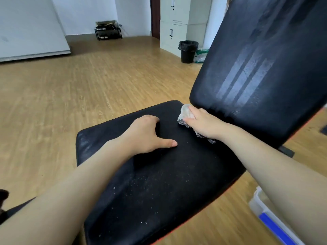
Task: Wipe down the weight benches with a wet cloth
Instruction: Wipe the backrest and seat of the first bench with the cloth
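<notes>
Right hand is pressing the cloth flat, fingers together, at the seat's back edge, beside the backrest. Left hand is bracing, thumb spread. Seat wipe seemingly underway; next stroke likely needing a pull across the near specks.

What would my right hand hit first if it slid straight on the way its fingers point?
Most likely the backrest, at its lower corner. The right hand presses the cloth at the far end of the seat pad, right beside that corner. Depth is unclear, so it could slip past over the seat's edge instead.
</notes>
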